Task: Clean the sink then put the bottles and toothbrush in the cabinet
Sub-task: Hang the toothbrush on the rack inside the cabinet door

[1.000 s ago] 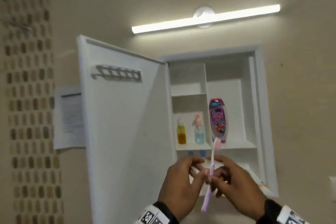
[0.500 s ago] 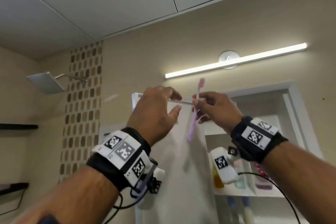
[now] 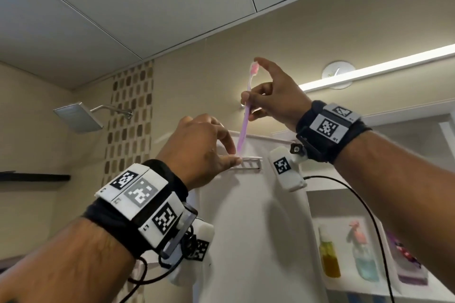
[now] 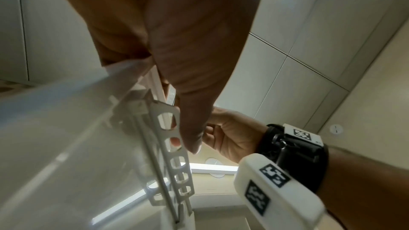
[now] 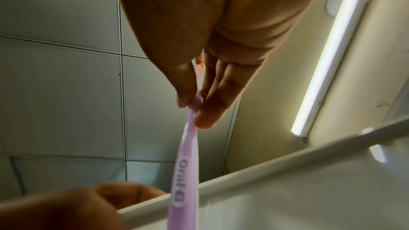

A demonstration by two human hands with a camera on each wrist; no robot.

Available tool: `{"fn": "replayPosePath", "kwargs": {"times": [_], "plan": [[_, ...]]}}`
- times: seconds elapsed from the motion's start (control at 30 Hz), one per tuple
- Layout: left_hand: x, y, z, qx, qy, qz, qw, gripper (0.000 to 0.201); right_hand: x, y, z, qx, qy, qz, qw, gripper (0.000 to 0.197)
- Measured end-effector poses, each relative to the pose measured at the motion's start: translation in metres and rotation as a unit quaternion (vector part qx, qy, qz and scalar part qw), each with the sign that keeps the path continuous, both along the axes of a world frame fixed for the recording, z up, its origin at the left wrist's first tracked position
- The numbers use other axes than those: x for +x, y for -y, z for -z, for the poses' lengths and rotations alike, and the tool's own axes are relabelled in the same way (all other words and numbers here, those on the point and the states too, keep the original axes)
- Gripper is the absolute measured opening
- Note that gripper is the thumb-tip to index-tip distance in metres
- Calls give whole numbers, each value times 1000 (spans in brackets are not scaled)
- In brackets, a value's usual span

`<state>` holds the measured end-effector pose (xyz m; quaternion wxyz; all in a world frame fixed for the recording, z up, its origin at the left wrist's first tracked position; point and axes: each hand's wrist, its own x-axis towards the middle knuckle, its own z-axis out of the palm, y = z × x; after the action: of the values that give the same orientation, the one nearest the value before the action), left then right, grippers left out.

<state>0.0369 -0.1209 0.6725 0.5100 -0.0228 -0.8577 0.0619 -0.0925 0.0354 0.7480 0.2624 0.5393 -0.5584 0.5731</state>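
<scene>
My right hand (image 3: 247,106) pinches a purple toothbrush (image 3: 243,128) at mid-handle, its pink head up and the index finger raised beside the head. The handle's lower end meets the left end of a white slotted rack (image 3: 251,162) on the inside of the open cabinet door (image 3: 246,229). In the right wrist view the toothbrush (image 5: 183,163) hangs from thumb and fingers. My left hand (image 3: 229,155) grips the door's top edge. Its thumb (image 4: 192,146) lies along the rack (image 4: 177,163). On a cabinet shelf stand a yellow bottle (image 3: 328,261), a blue spray bottle (image 3: 364,261) and a purple bottle (image 3: 408,268).
A lit tube light (image 3: 381,66) runs along the wall above the cabinet. A square shower head (image 3: 78,117) juts out at the left beside a brown mosaic tile strip (image 3: 128,125). A dark shelf (image 3: 34,176) sits on the left wall. A black cable (image 3: 364,209) hangs from my right wrist.
My view has tilted up to the ceiling. Both hands rose to the top of the door. The right hand lifted the toothbrush upright above the rack, and the left hand took hold beside it.
</scene>
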Motion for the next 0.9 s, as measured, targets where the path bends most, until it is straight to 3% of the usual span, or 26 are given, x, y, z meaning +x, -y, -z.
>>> {"fn": "replayPosePath", "kwargs": {"times": [0.2, 0.37, 0.57, 0.77, 0.9], "plan": [[-6, 4, 6, 14, -11, 11, 1000, 11, -9, 11, -4, 47, -26, 6, 999, 83], [-10, 0, 8, 28, -20, -2, 999, 11, -14, 12, -10, 111, 3, -42, 993, 81], [-10, -1, 7, 40, -9, -15, 999, 14, -10, 21, -3, 155, -50, -53, 985, 82], [-12, -7, 11, 56, -29, -22, 998, 14, -13, 23, 13, 109, -82, -43, 990, 40], [-12, -12, 14, 72, -48, -20, 996, 13, -25, 34, 36, 30, -92, -28, 995, 32]]}}
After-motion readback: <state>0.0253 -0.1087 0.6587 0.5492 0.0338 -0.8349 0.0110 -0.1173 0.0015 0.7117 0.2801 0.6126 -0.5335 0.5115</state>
